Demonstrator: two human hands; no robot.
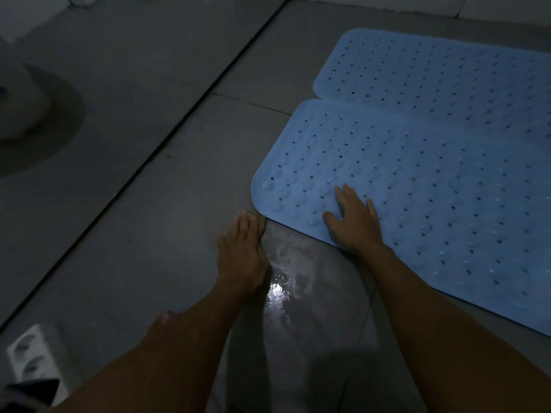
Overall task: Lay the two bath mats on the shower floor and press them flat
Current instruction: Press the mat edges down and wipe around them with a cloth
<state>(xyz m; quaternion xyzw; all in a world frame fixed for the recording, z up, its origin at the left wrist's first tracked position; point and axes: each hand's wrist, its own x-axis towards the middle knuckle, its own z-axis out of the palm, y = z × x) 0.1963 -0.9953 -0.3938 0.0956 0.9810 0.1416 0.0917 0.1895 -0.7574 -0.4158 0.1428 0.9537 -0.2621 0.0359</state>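
Note:
Two light-blue bath mats with rows of small holes lie side by side on the grey tiled shower floor (185, 180). The near mat (417, 186) lies flat in front of me, and the far mat (447, 73) touches its far edge. My right hand (354, 222) rests flat on the near mat, close to its near-left corner, with fingers spread. My left hand (243, 248) lies flat on the wet tile just left of that corner, fingertips at the mat's edge. Both hands hold nothing.
A dark floor channel (167, 141) runs diagonally from upper middle to lower left. A wet, shiny patch (280, 287) lies between my forearms. A round pale base (35, 114) stands at the left. A white perforated object (29, 359) sits at bottom left. Walls border the top.

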